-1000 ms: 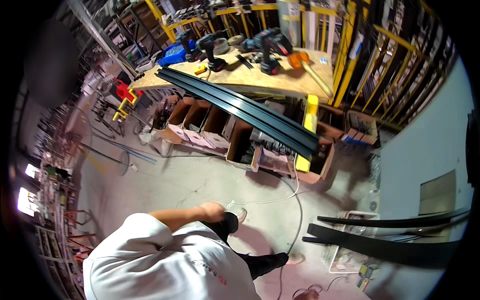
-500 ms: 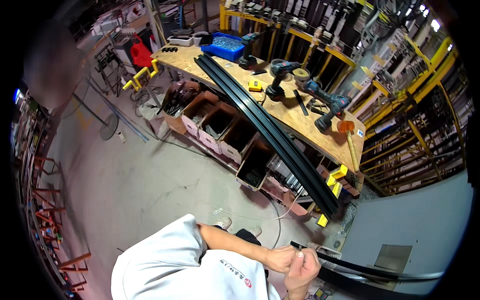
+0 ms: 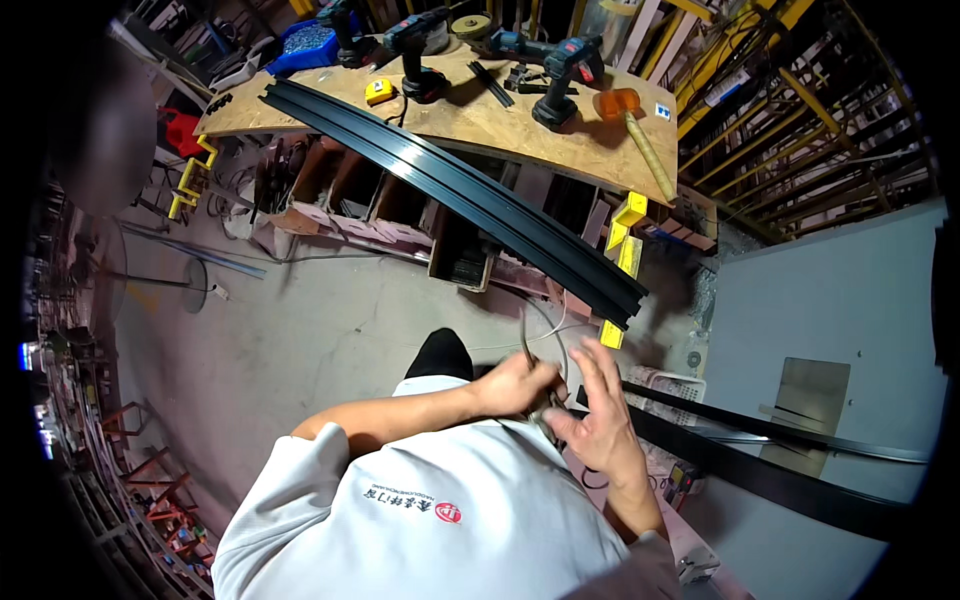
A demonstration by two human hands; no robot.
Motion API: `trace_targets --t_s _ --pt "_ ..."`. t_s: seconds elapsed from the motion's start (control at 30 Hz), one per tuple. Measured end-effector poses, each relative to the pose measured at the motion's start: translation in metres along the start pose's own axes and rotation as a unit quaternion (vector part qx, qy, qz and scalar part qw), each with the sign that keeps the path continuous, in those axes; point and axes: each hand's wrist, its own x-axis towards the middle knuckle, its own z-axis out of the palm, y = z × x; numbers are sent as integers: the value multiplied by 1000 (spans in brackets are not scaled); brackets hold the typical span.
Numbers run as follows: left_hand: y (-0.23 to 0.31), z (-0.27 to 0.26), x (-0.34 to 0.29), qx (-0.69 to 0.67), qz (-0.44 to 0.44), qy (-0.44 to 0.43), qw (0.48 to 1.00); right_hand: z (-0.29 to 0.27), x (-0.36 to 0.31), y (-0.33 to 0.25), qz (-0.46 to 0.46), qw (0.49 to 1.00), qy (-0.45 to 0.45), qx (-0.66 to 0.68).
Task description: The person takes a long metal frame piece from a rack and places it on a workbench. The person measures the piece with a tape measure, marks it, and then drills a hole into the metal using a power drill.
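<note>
Close to my white shirt, my left hand [image 3: 518,388] is closed with a thin, curved greyish strip [image 3: 525,338] sticking up from it; motion blur hides what kind of strip it is. Just to its right, my right hand [image 3: 605,425] has its fingers stretched and apart, with the thumb near the left hand's fingers. Beyond the right hand, long black bars [image 3: 750,465] reach away to the right. A long black grooved profile [image 3: 450,187] lies slantwise across the workbench [image 3: 480,125], its near end jutting past the front edge.
On the bench are cordless drills [image 3: 415,60], a yellow tape measure [image 3: 379,92], a mallet with an orange head [image 3: 617,103] and a blue bin [image 3: 305,48]. Open boxes [image 3: 462,255] stand underneath. Yellow blocks [image 3: 628,210] line the right end, near a grey panel [image 3: 850,310].
My view has shifted, so bench and profile sit higher and further left. My hands, pressed together before, are partly apart; the right fingers have spread and the curved strip shows above the left hand.
</note>
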Motion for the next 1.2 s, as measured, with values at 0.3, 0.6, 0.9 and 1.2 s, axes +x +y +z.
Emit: trace_targets --t_s 0.3,0.6,0.9,1.2 --pt "32 -37 60 -252 -142 120 950 37 -1 39 69 982 -49 -169" --pt "-1 -221 65 -82 -72 154 982 -27 30 56 244 963 -44 -109" --pt "-20 -404 64 -467 78 239 848 -52 118 20 368 915 -167 -21" --pt "2 -447 77 -544 44 191 816 -15 197 8 353 915 -177 -77"
